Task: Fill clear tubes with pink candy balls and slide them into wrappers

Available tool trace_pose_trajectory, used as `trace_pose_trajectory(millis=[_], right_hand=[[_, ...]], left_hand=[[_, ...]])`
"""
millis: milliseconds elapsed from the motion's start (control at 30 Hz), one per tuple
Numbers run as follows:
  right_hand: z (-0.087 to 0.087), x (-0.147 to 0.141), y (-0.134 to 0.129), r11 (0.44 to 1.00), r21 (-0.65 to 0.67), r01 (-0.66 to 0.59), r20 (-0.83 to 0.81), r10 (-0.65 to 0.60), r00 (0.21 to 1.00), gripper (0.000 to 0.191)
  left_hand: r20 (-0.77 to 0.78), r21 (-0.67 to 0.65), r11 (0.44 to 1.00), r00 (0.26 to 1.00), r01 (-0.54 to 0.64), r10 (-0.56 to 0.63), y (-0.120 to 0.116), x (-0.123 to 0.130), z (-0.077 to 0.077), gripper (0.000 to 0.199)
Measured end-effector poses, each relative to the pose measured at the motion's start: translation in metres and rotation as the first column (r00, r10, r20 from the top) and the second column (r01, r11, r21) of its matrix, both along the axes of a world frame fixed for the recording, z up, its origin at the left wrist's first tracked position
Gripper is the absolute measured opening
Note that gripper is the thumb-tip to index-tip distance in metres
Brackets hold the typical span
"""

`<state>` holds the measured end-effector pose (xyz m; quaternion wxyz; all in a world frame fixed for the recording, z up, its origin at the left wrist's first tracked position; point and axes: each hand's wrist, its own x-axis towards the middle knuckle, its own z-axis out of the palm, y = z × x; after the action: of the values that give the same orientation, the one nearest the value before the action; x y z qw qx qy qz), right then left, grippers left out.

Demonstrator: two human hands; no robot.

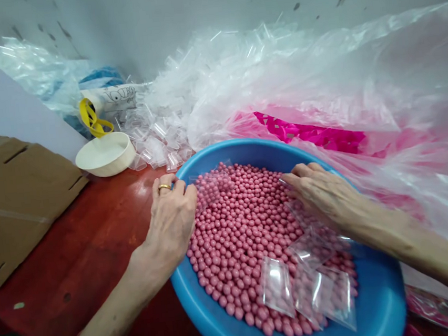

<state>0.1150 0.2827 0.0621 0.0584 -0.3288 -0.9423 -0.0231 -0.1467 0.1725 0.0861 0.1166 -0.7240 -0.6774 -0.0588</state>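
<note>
A blue basin [189,303] holds many small pink balls [241,229]. Several clear plastic packets [277,284] lie on the balls, mostly at the lower right. My left hand [173,212], with a ring on one finger, is over the basin's left rim, its fingers curled at a clear packet [210,188] by the balls. Over the right part of the basin, my right hand [315,191] has thumb and fingers pressed together at the edge of a small clear piece, with other packets beneath it.
A cream bowl [106,155] and a yellow strap [94,119] sit behind left, beside a heap of clear plastic pieces [161,137]. A cardboard box [20,193] stands left on the red table [113,215]. Plastic bags with pink contents [316,135] lie behind the basin.
</note>
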Motion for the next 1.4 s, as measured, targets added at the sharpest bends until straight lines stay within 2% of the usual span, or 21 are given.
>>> trace_pose_trajectory(millis=[100, 200, 333, 433, 533, 700, 800, 933, 1067, 1167, 1267, 1333, 1400], right_hand=[[-0.004, 0.001, 0.002, 1.000, 0.009, -0.010, 0.010, 0.010, 1.000, 0.018], [0.003, -0.007, 0.007, 1.000, -0.017, -0.008, -0.003, 0.008, 1.000, 0.016], [0.015, -0.046, 0.019, 0.996, -0.085, 0.020, -0.057, -0.025, 0.998, 0.019], [0.010, -0.086, 0.031, 0.980, -0.162, 0.113, -0.091, -0.129, 0.987, 0.017], [-0.004, -0.116, 0.040, 0.932, -0.275, 0.237, -0.090, -0.270, 0.959, 0.024], [-0.014, -0.126, 0.038, 0.852, -0.422, 0.311, -0.148, -0.403, 0.903, 0.026], [-0.011, -0.120, 0.037, 0.817, -0.516, 0.257, -0.234, -0.423, 0.875, 0.024], [-0.007, -0.106, 0.041, 0.767, -0.634, 0.104, -0.409, -0.446, 0.796, 0.021], [0.001, -0.088, 0.041, 0.663, -0.741, -0.105, -0.546, -0.505, 0.668, 0.028], [0.012, -0.077, 0.032, 0.574, -0.782, -0.243, -0.587, -0.547, 0.597, 0.025], [0.024, -0.073, 0.016, 0.509, -0.797, -0.326, -0.598, -0.582, 0.552, 0.022], [0.029, -0.075, 0.004, 0.469, -0.803, -0.368, -0.595, -0.593, 0.543, 0.022], [0.030, -0.079, -0.005, 0.440, -0.799, -0.410, -0.601, -0.598, 0.531, 0.024]], left_hand=[[-0.081, 0.065, 0.998, 0.997, 0.001, 0.004, -0.001, 0.002, 0.000, 0.011], [-0.065, 0.138, 0.990, 0.998, 0.000, 0.009, -0.002, 0.001, 0.001, 0.012], [0.042, 0.211, 0.977, 0.999, 0.014, -0.023, 0.004, 0.001, 0.002, 0.014], [0.061, 0.225, 0.973, 0.996, 0.048, -0.064, 0.011, 0.002, 0.002, 0.016], [0.073, 0.202, 0.976, 0.992, 0.083, -0.100, 0.016, 0.003, 0.000, 0.017], [0.112, 0.179, 0.980, 0.987, 0.091, -0.112, 0.017, 0.002, -0.002, 0.018], [0.118, 0.170, 0.981, 0.987, 0.092, -0.113, 0.015, 0.002, -0.001, 0.017], [0.134, 0.188, 0.979, 0.985, 0.080, -0.106, 0.012, 0.001, -0.001, 0.015], [0.164, 0.219, 0.973, 0.980, 0.073, -0.111, 0.010, -0.001, -0.002, 0.012], [0.185, 0.236, 0.969, 0.975, 0.078, -0.124, 0.010, -0.003, -0.003, 0.013], [0.220, 0.263, 0.961, 0.964, 0.090, -0.150, 0.010, -0.002, 0.001, 0.014], [0.285, 0.292, 0.952, 0.941, 0.094, -0.180, 0.009, 0.001, 0.004, 0.012], [0.418, 0.299, 0.952, 0.886, 0.073, -0.199, 0.008, 0.006, 0.007, 0.010]])
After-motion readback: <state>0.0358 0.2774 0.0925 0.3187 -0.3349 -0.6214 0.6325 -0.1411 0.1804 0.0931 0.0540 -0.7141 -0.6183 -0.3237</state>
